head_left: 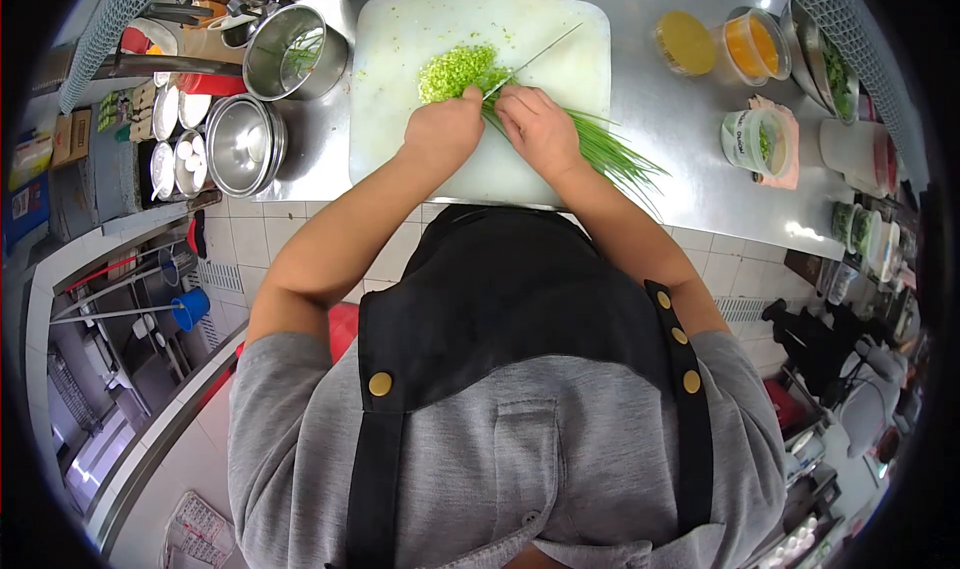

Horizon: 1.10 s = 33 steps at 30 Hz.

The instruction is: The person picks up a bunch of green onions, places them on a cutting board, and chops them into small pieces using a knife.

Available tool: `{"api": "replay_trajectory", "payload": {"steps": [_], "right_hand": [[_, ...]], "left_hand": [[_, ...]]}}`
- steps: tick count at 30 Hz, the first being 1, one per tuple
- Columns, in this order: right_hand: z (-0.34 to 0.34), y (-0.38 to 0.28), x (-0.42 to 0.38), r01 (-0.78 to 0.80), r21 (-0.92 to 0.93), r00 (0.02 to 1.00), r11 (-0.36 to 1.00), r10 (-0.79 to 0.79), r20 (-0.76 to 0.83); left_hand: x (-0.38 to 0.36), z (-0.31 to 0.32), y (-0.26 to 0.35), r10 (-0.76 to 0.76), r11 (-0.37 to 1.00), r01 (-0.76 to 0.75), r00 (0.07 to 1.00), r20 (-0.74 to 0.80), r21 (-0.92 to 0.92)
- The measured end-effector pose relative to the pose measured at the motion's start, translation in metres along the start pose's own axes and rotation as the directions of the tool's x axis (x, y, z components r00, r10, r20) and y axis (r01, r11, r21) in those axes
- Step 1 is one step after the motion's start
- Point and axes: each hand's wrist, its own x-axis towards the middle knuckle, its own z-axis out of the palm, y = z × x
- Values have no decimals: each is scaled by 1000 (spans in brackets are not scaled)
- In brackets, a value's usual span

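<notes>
My left hand (443, 132) is closed in a fist around the handle of a knife (546, 51), whose blade points up and to the right across the white cutting board (385, 29). Fingers curled, my right hand (540, 131) presses down on a bunch of spring onions (612, 157). Their long green leaves fan out beyond the board's right edge. Beside the blade, in front of my left hand, lies a pile of chopped spring onion (450, 72). Small bits are scattered on the board. The knife's handle is hidden by my hand.
On the steel counter (655, 99), a deep metal pot (293, 54) and stacked steel bowls (240, 147) stand at left. To the right are a tub with orange contents (752, 47), a yellow lid (685, 44) and a clear tub with greens (752, 139).
</notes>
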Motion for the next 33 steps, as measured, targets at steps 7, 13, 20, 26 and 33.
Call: {"api": "replay_trajectory", "payload": {"steps": [7,13,20,26,33], "right_hand": [[0,-1,-1,16,-9,1000,1000,-16,-4],[3,0,-1,34,-24,999,999,-35,-17],[-16,-12,0,35,-59,995,998,-29,91],[-11,-4,-1,86,-85,992,993,-77,103],[-1,-2,-11,110,-90,993,990,-105,54]], "left_hand": [[-15,-33,2,64,998,-64,998,4,4],[-6,8,-2,11,1000,-11,1000,-13,-9],[-4,10,-5,50,999,-50,998,-42,-8],[-4,5,-4,46,998,-47,998,-30,-42],[-22,9,-15,-32,993,23,997,-71,-117]]}}
